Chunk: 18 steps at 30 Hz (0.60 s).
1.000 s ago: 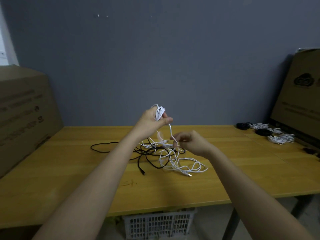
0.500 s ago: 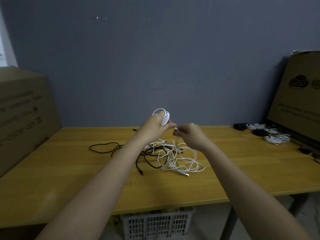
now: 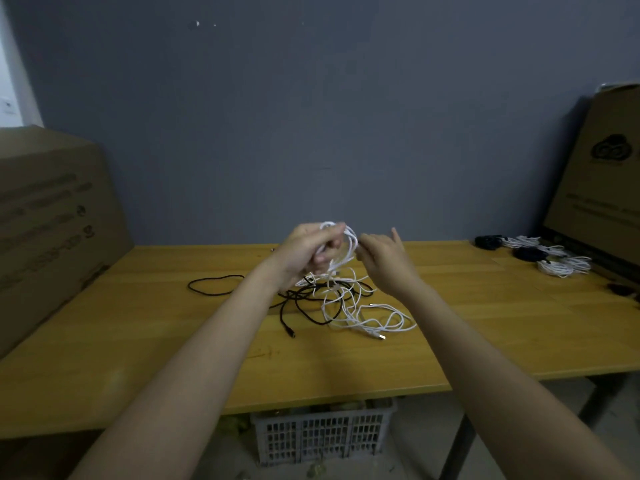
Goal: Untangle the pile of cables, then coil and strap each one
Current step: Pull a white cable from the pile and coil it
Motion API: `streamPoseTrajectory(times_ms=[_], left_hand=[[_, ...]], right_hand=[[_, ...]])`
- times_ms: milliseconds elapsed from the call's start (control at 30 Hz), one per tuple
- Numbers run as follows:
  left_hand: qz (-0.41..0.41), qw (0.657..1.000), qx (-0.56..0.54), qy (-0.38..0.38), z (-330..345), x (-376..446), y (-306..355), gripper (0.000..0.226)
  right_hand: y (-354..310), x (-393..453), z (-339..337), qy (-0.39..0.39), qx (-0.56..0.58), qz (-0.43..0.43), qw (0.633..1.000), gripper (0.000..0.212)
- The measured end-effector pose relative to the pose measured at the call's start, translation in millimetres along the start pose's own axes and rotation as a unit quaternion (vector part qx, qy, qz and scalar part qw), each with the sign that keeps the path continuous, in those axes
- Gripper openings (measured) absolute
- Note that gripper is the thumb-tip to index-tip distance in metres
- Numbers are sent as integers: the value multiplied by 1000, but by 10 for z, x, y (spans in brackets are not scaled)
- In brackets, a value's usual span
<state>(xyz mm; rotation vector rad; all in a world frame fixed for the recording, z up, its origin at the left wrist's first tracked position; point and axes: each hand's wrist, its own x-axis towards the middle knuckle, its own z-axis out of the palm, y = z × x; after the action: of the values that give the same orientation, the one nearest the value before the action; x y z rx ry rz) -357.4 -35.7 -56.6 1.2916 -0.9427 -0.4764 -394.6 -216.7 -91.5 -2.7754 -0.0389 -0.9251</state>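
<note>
Above the wooden table (image 3: 138, 358) my left hand (image 3: 308, 249) grips a small coil of white cable (image 3: 348, 249). Right beside it, my right hand (image 3: 384, 256) pinches the same cable at the coil's edge, one finger sticking up. The cable's loose end trails down into a tangled pile of white cables (image 3: 363, 313) and black cables (image 3: 301, 299) lying on the table under my hands. One black cable (image 3: 214, 285) loops out to the left.
Coiled white and black cables (image 3: 540, 254) lie at the table's far right. Large cardboard boxes stand at the left (image 3: 52, 216) and right (image 3: 602, 188). A grey plastic crate (image 3: 322, 434) sits under the table. A grey wall is behind.
My right hand has risen from the pile up to the coil in my left hand. Both hands have dropped slightly and the coil has gained a turn.
</note>
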Motion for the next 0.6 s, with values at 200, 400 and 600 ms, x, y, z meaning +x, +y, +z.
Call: streamPoseTrajectory(times_ms=[200, 400, 600], left_hand=[[94, 979, -75, 164, -100, 68, -40, 18], [106, 950, 232, 183, -70, 212, -285, 12], [-66, 811, 579, 55, -267, 42, -621, 33]], right_hand=[[-71, -286, 298, -81, 58, -38, 994, 22], [-282, -437, 432, -15, -15, -170, 985, 26], [-192, -511, 270, 55, 61, -114, 990, 12]])
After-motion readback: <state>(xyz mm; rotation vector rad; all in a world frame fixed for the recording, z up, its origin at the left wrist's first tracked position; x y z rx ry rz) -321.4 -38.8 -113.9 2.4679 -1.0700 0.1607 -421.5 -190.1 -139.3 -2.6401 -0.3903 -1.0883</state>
